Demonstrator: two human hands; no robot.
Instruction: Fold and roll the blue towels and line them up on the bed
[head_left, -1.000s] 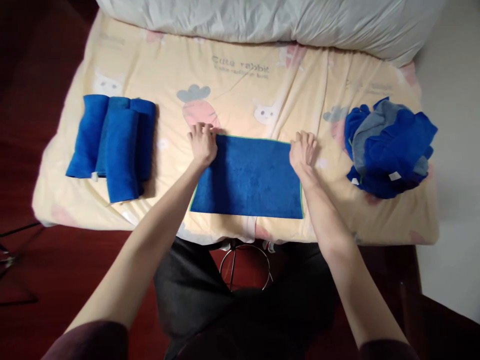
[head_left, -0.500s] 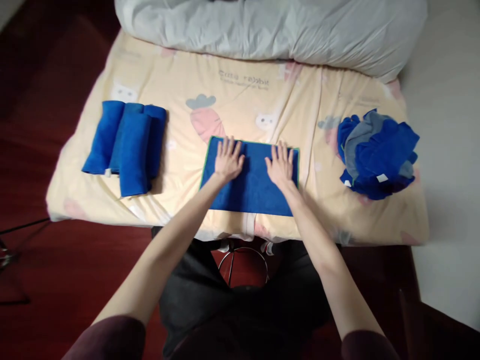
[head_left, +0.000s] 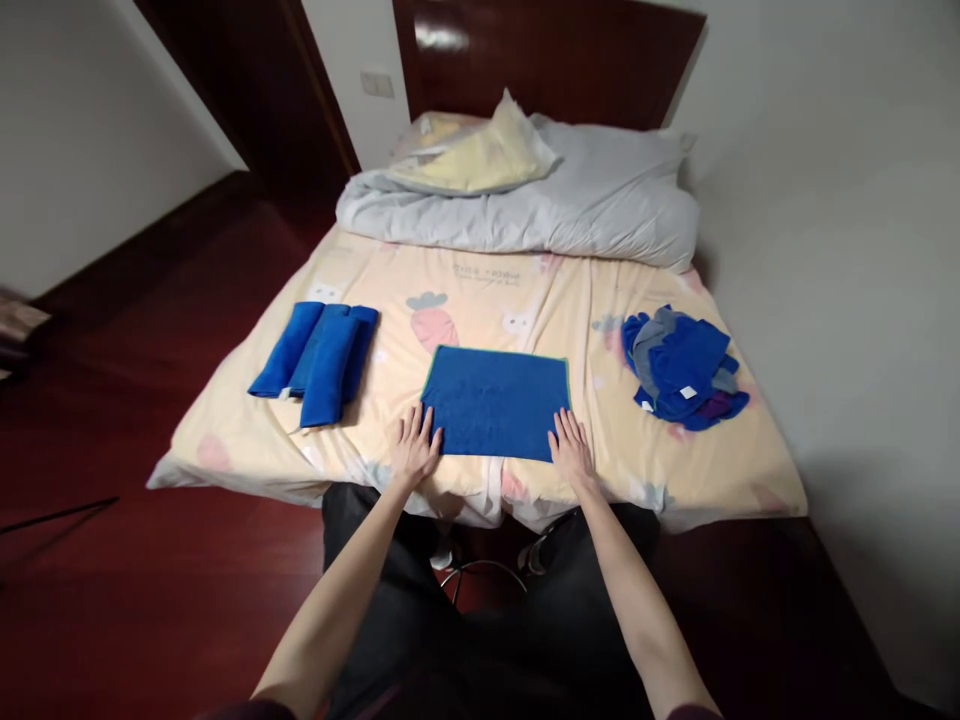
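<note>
A blue towel (head_left: 499, 405) with green edging lies flat on the bed in front of me. My left hand (head_left: 415, 445) rests at its near left corner, fingers spread and partly on the sheet. At the near right corner is my right hand (head_left: 571, 448), palm down with its fingers stretched out. Neither hand grips anything. To the left, several rolled blue towels (head_left: 326, 350) lie side by side, one stacked on top. A crumpled heap of blue and grey towels (head_left: 682, 365) sits to the right, white tags showing.
The bed sheet (head_left: 465, 280) is pale with carrot and rabbit prints. A grey quilt (head_left: 517, 220) and a yellow pillow (head_left: 480, 155) are at the far end before a dark headboard (head_left: 540, 60). A white wall (head_left: 825, 250) runs along the right side.
Both hands have slid toward me from the towel's upper part to its near corners. My view has tilted up, bringing the headboard and pillow into sight.
</note>
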